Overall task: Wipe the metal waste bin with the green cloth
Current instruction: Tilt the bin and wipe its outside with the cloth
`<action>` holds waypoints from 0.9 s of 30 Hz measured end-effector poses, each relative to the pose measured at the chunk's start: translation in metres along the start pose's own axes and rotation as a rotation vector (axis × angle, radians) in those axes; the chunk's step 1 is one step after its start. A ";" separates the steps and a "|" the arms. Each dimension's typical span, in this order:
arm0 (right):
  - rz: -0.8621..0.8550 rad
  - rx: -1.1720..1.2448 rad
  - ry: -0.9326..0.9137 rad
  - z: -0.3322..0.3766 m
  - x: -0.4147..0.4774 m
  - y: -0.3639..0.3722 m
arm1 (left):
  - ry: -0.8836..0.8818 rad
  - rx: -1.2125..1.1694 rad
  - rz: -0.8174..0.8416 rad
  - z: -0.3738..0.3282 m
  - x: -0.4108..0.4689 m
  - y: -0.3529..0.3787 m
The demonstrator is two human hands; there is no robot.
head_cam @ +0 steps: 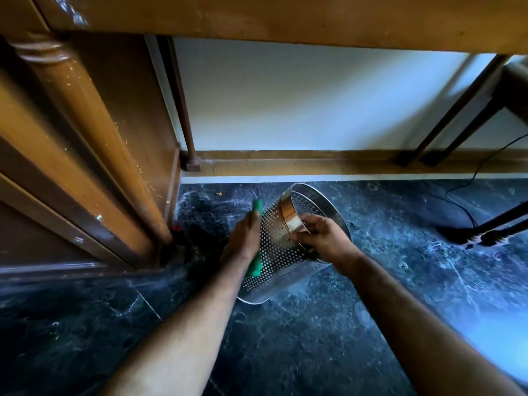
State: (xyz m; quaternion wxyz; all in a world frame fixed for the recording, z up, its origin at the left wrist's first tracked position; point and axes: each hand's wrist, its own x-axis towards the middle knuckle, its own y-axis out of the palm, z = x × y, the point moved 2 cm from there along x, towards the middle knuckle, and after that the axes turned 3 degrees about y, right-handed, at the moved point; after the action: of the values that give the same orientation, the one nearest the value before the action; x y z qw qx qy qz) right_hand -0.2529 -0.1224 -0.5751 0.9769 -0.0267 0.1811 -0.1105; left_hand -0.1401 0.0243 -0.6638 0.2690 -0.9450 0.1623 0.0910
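Fig.: Room corner, seen from above. Floor point(314, 338): dark marbled stone w/ pale veins, tile joint at lower left. Wall point(300, 95): plain white, w/ brown skirting board point(285, 162) along its base. Left: glossy brown wooden cabinet point(85, 138) w/ turned column. Top: underside of wooden tabletop point(285, 18). Right: dark furniture legs point(445, 124); thin black cable point(468, 178) trailing over floor. Bluish light falls from right; left side in shadow.

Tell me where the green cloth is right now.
In the head view, the green cloth sits just left of centre, pressed under the left hand against the perforated side of the tilted metal waste bin, whose rim the right hand grips.
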 end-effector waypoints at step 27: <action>0.004 -0.104 0.017 -0.021 -0.017 -0.030 | 0.380 0.090 0.122 -0.106 -0.011 0.041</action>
State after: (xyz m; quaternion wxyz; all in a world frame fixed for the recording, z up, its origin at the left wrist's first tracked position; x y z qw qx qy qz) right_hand -0.2818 -0.1480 -0.5864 0.9728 -0.0763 0.1951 -0.0992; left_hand -0.1564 -0.0629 -0.5922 0.2696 -0.9207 0.2708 -0.0801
